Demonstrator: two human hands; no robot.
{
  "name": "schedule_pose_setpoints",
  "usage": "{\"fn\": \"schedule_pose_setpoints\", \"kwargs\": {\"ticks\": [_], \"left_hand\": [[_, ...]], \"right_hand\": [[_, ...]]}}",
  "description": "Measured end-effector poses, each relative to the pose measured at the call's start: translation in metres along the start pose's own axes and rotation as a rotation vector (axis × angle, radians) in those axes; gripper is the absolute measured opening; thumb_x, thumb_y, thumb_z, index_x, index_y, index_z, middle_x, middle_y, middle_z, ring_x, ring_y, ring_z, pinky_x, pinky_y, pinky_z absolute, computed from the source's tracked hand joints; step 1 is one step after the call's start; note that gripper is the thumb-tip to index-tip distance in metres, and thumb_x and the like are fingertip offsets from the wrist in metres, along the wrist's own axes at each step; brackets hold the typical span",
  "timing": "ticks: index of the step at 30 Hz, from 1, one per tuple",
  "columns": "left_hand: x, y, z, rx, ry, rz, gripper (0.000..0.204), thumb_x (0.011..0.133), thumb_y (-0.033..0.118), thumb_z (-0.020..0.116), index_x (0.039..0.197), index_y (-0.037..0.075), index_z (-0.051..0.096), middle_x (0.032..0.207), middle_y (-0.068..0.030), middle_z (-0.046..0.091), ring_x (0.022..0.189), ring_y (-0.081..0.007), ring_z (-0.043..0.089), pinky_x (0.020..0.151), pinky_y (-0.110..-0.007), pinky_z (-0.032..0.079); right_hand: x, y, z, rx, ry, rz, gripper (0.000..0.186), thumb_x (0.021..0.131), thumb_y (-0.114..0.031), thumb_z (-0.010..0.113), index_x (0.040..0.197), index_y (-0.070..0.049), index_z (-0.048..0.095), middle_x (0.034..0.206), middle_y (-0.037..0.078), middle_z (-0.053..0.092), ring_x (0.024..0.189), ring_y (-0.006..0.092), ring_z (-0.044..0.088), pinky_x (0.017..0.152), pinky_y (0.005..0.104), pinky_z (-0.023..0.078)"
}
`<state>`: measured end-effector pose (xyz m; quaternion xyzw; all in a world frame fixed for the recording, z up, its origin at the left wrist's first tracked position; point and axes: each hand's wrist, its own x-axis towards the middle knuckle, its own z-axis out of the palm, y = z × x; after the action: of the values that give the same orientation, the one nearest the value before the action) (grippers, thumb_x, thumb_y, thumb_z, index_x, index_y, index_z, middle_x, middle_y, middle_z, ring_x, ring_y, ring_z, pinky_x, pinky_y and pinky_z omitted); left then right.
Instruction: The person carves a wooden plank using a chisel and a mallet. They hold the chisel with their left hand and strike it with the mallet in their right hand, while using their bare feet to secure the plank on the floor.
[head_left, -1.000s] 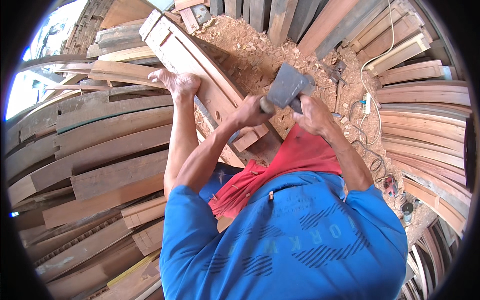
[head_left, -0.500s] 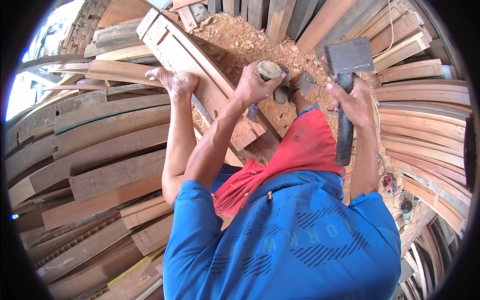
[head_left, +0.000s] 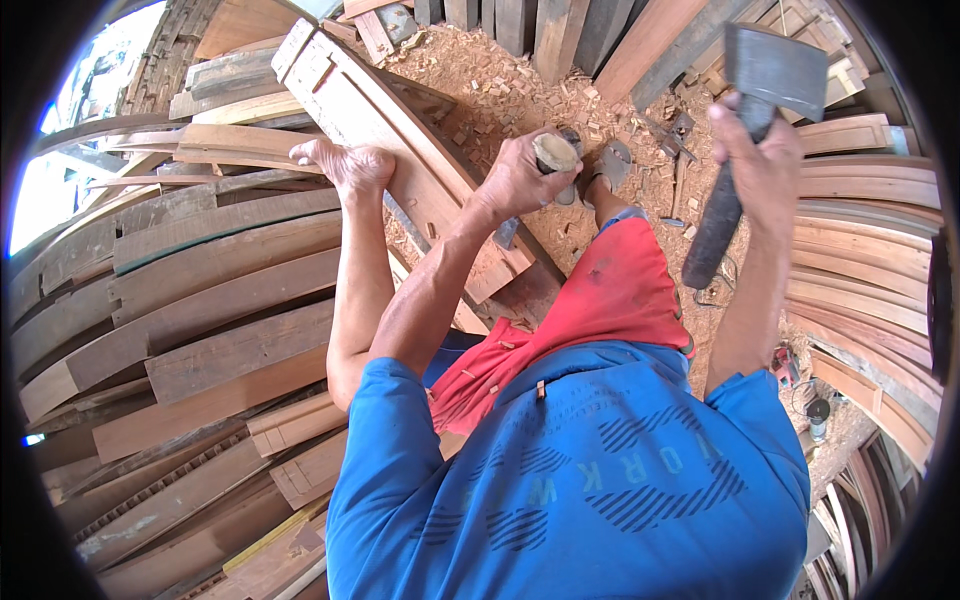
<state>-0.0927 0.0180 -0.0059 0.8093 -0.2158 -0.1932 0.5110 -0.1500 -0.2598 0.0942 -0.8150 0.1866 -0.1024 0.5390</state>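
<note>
My left hand [head_left: 510, 175] grips an upright chisel [head_left: 556, 154] with a pale, battered handle top; its metal blade [head_left: 505, 234] shows low over the lower part of a long carved wooden panel [head_left: 345, 105]. Raised at the upper right, my right hand [head_left: 762, 180] is closed round the dark handle of a mallet [head_left: 775, 68] with a broad, flat grey head, held well away from the chisel. My bare left foot [head_left: 355, 165] rests against the panel's left side. My right foot in a grey sandal [head_left: 612, 165] is right of the chisel.
Stacked boards [head_left: 200, 290] fill the left, and more timber pieces [head_left: 855, 250] line the right and top. Wood shavings [head_left: 500, 75] cover the floor, with hand tools [head_left: 678, 150] at upper right. A red power tool [head_left: 783, 362] and a can [head_left: 818, 420] sit at lower right.
The mallet was over my left hand a second ago; my right hand has since swung it up and to the right. The chisel has moved slightly right and stands more upright in view.
</note>
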Motion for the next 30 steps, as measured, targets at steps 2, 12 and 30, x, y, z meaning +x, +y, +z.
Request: {"fn": "schedule_pose_setpoints", "kwargs": {"ticks": [2, 12, 30], "left_hand": [[-0.006, 0.002, 0.004, -0.008, -0.03, 0.06, 0.022, 0.088, 0.018, 0.081, 0.091, 0.004, 0.064, 0.075, -0.0054, 0.067, 0.071, -0.0083, 0.06, 0.069, -0.03, 0.053], [-0.002, -0.004, 0.017, 0.073, -0.109, -0.015, 0.034, 0.086, 0.029, 0.081, 0.1, 0.001, 0.068, 0.089, -0.0163, 0.074, 0.086, -0.0267, 0.073, 0.08, -0.04, 0.056], [-0.001, 0.02, -0.017, 0.02, 0.184, -0.05, 0.026, 0.087, 0.022, 0.081, 0.09, 0.001, 0.066, 0.076, -0.0091, 0.071, 0.07, -0.0128, 0.064, 0.069, -0.032, 0.054]], "right_hand": [[-0.01, 0.007, 0.024, -0.233, -0.071, 0.021, 0.049, 0.087, -0.041, 0.078, 0.104, 0.003, 0.066, 0.084, 0.018, 0.069, 0.074, 0.0255, 0.066, 0.07, 0.0384, 0.052], [-0.005, 0.005, 0.029, -0.053, -0.203, 0.109, 0.049, 0.091, -0.039, 0.072, 0.106, 0.007, 0.063, 0.092, 0.025, 0.069, 0.085, 0.0367, 0.068, 0.083, 0.0456, 0.054], [-0.037, 0.049, 0.059, 0.108, -0.352, 0.1, 0.027, 0.088, -0.019, 0.077, 0.104, -0.002, 0.065, 0.076, 0.0, 0.063, 0.064, 0.0105, 0.059, 0.062, 0.0282, 0.051]]}}
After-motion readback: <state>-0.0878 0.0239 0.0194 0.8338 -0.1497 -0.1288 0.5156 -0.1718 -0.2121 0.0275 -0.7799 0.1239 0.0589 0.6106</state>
